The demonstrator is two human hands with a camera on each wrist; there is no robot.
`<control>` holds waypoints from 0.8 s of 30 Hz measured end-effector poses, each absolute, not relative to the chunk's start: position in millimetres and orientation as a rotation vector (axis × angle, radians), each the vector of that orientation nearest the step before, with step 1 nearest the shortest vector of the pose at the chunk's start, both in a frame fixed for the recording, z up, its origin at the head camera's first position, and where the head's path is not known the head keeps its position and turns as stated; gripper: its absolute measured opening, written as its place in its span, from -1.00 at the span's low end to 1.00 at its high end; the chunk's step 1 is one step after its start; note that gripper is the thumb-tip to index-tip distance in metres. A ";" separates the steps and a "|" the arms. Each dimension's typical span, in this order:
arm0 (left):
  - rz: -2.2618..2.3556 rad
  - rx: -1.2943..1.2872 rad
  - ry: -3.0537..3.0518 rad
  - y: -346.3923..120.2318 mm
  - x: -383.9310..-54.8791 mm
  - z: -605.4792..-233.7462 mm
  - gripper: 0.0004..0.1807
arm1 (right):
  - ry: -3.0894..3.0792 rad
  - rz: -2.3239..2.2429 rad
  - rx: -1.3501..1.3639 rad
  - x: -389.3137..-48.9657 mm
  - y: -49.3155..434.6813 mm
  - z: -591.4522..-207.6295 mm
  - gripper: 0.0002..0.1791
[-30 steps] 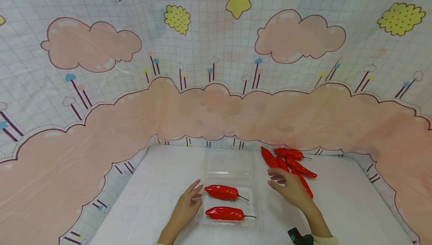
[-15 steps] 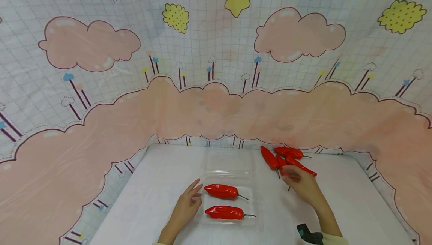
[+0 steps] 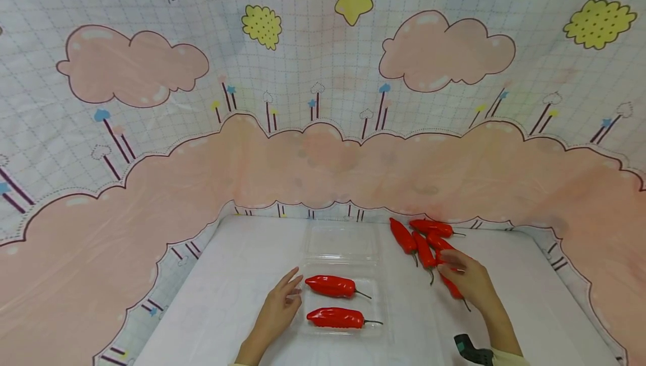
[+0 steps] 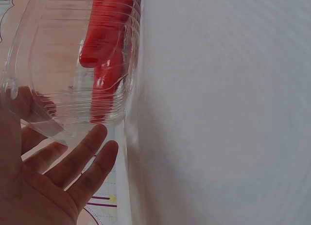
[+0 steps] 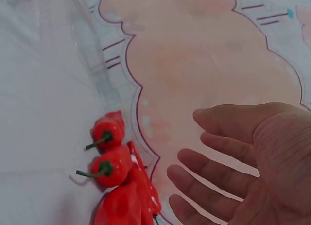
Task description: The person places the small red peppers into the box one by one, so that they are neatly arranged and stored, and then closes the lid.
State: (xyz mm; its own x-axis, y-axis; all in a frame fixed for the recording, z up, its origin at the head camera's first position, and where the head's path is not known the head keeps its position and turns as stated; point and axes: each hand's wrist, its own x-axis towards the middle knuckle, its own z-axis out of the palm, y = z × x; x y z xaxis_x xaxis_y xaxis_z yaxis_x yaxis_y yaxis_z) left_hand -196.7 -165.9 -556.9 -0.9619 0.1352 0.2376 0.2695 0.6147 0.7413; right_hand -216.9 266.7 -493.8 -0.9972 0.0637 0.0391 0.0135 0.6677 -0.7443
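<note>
Two red chili peppers, a rear one and a front one, lie side by side in the base of a clear plastic clamshell box, stems to the right. My left hand is at the box's left side, fingers extended; the left wrist view has them by the clear wall. My right hand hovers over the nearest pepper of a pile to the right, partly covering it. In the right wrist view the hand has fingers spread, nothing between them and the thumb.
The box's lid lies folded back behind its base. Other red peppers of the pile, such as a left one and a rear one, lie near the back edge of the white table. A patterned cloth rises behind.
My right hand has moved right and slightly nearer across the pile, uncovering the left peppers and partly covering the nearest one. The left hand and the boxed peppers have not moved.
</note>
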 end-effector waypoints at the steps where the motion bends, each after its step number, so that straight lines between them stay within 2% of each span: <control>1: -1.272 -0.337 -2.677 -165.9 -196.6 -556.9 -0.50 | -2.815 1.257 -0.076 -217.3 268.3 -494.9 -0.46; 24: -1.296 -0.323 -2.690 -165.5 -197.5 -556.9 -0.50 | -2.947 1.252 -0.320 -224.5 287.5 -514.9 -0.32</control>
